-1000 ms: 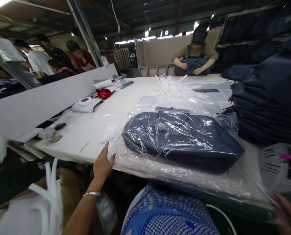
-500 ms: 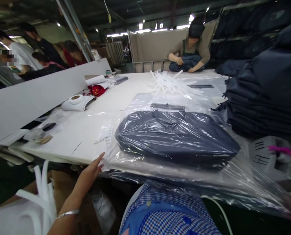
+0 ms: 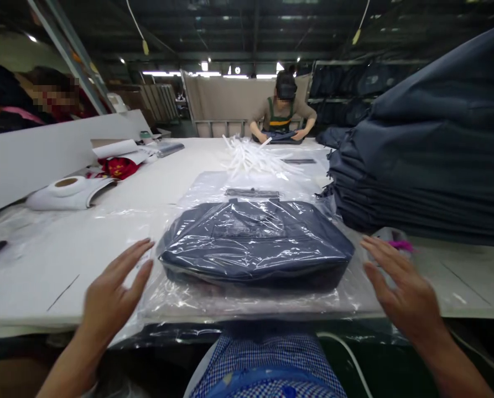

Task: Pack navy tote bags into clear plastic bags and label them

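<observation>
A folded dark navy garment in a clear plastic bag (image 3: 255, 246) lies on the white table (image 3: 176, 182) right in front of me. My left hand (image 3: 112, 290) hovers open at the bag's left edge, fingers stretched toward it. My right hand (image 3: 400, 287) hovers open at the bag's right edge, fingers spread. Neither hand holds anything. More loose clear plastic lies under the bagged garment and hangs over the table's front edge.
A tall stack of folded navy garments (image 3: 429, 160) fills the right side. White plastic strips (image 3: 255, 157) lie mid-table. A tape roll on a white holder (image 3: 66, 190) and red cloth (image 3: 116, 166) sit at the left. A person (image 3: 283, 113) works at the far end; others stand at the left.
My view swung left to face the bag squarely. My left hand left the bag's corner and rose open beside it. My right hand came up from the lower right edge, open.
</observation>
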{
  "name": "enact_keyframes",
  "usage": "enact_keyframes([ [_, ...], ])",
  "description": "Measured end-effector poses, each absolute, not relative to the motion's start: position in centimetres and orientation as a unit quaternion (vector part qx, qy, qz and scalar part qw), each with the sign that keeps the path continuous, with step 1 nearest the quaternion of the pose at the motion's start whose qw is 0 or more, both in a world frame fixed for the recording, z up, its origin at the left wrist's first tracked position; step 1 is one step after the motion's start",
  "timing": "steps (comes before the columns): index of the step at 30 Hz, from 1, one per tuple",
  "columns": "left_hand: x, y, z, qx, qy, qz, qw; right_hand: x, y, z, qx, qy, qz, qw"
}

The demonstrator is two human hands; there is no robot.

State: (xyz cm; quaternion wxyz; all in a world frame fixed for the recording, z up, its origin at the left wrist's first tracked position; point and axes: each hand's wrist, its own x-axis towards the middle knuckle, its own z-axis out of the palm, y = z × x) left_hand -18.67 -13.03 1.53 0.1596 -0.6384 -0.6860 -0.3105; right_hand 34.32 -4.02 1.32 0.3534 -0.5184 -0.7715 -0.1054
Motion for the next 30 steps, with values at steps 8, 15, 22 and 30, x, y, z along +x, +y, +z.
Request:
enact_keyframes([
  [8, -16.9, -2.5, -4.6, -0.671, -0.675, -0.264, 0.154, 28.6, 5.9, -5.6, -0.531, -0.810, -0.132, 0.210],
  [15, -16.2, -5.8, -10.1, -0.634, -0.707, -0.280, 0.138, 29.9, 2.6, -11.2, -0.584, -0.763, -0.121, 0.249],
  [22, -17.4, -6.2, -11.4, -0.657, -0.713, -0.225, 0.102, 31.3, 2.5, -12.3, -0.587, -0.779, -0.084, 0.203],
  [30, -16.6, -6.1, -10.8, -0.649, -0.723, -0.217, 0.098, 31.9, 2.3, -12.7, -0.572, -0.788, -0.072, 0.216],
])
